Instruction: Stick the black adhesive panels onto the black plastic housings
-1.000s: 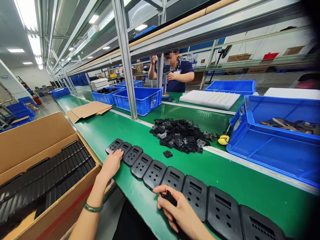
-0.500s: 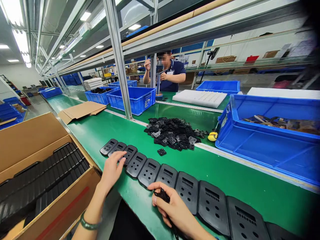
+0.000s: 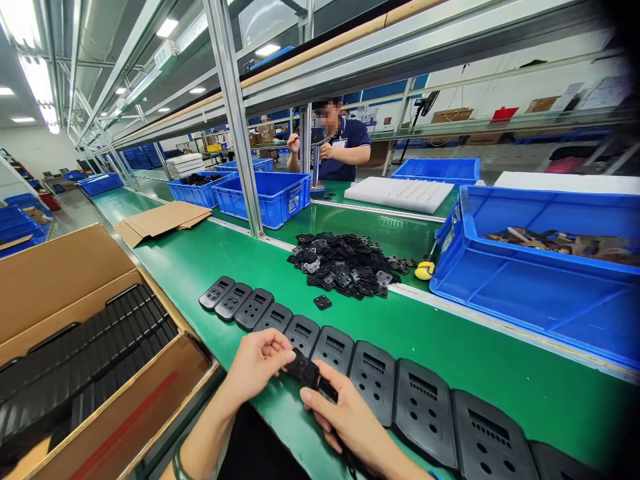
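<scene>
My left hand (image 3: 260, 363) pinches one end of a black button pad (image 3: 302, 369) just above the row of panels. Close beside it, my right hand (image 3: 350, 417) is closed around more small black pads, partly hidden by the fingers; their number cannot be made out. Black plastic panels (image 3: 373, 380) with slots and round holes lie side by side in a slanting row along the near edge. The two farthest panels (image 3: 233, 301) show raised buttons in their holes. A loose button pad (image 3: 323, 303) lies between the row and a heap of similar pads (image 3: 345, 267).
An open cardboard box (image 3: 150, 393) of black parts stands at the left. Flat cardboard (image 3: 163, 220) lies on the green bench (image 3: 500, 340). Blue bins (image 3: 525, 293) and a yellow tool (image 3: 425, 270) are beyond. A person (image 3: 345, 143) works across the bench under a metal frame.
My left hand has moved right and nearer, from the far panels to my right hand, and now grips a black pad there. The right hand stays in nearly the same place.
</scene>
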